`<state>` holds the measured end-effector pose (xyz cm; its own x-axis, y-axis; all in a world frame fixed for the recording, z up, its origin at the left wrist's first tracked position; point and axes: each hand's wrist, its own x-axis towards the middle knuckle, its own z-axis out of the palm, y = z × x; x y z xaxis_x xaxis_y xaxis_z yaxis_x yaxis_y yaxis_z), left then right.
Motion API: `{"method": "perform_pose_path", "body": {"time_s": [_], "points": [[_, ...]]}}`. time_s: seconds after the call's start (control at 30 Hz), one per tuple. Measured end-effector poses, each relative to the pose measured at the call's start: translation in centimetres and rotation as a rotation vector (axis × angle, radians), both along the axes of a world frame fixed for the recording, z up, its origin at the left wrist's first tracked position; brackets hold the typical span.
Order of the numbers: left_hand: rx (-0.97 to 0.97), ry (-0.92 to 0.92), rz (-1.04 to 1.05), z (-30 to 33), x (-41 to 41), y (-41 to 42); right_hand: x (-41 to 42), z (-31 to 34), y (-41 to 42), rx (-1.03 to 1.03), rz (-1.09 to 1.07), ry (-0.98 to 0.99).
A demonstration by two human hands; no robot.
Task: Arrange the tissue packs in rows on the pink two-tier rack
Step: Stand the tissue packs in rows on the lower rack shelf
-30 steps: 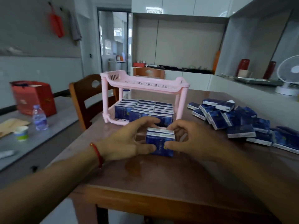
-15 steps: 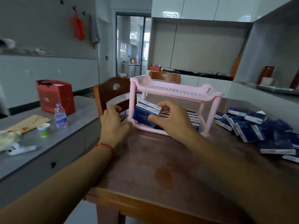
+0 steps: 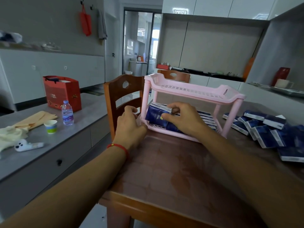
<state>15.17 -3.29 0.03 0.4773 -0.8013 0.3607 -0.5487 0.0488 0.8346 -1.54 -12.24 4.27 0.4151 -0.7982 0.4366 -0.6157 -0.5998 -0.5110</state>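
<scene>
Right hand (image 3: 182,119): centre of frame, fingers and thumb clamped on a blue tissue pack (image 3: 156,115), held tilted at the left end of the lower tier.
Left hand (image 3: 130,125): left of centre, fingers curled round the rack's lower-left corner by the front-left post; red string bracelet (image 3: 117,146) on the wrist.
Pink two-tier rack (image 3: 194,92): centre, standing on the table; top tier holds no packs.
Lower tier: tissue packs in rows (image 3: 205,118) behind and right of the right hand, partly hidden; count unclear.
Loose tissue packs (image 3: 266,130): messy heap on the table, right edge of frame, just beside the rack's right posts.
Table (image 3: 172,178): brown wood, lower centre; both forearms reach over it.
Chairs: one wooden chair (image 3: 123,94) just left of the rack, another chair back (image 3: 174,75) behind it.
Side counter (image 3: 41,155): grey, left of frame, beside the table.
On the counter: red gift bag (image 3: 61,92), water bottle (image 3: 67,113), paper cup (image 3: 51,126), cream cloth (image 3: 11,135), small white gadget (image 3: 24,145).
Back wall, upper left: red bag (image 3: 85,22) and grey cloth (image 3: 102,24) on hooks.
</scene>
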Motion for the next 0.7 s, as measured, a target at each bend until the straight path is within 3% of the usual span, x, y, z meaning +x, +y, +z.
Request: {"method": "perform_pose_path", "body": {"time_s": [0.5, 0.6, 0.7], "points": [[0.025, -0.003, 0.011, -0.3, 0.1, -0.3, 0.0, 0.4, 0.2, -0.173, -0.043, 0.405], [-0.028, -0.136, 0.046, -0.4, 0.0, -0.1, -0.9, 0.4, 0.4, -0.2, -0.057, 0.462], [-0.218, -0.421, 0.033, -0.1, -0.7, 0.6, -2.1, 0.1, 0.4, -0.262, -0.059, 0.469]]}}
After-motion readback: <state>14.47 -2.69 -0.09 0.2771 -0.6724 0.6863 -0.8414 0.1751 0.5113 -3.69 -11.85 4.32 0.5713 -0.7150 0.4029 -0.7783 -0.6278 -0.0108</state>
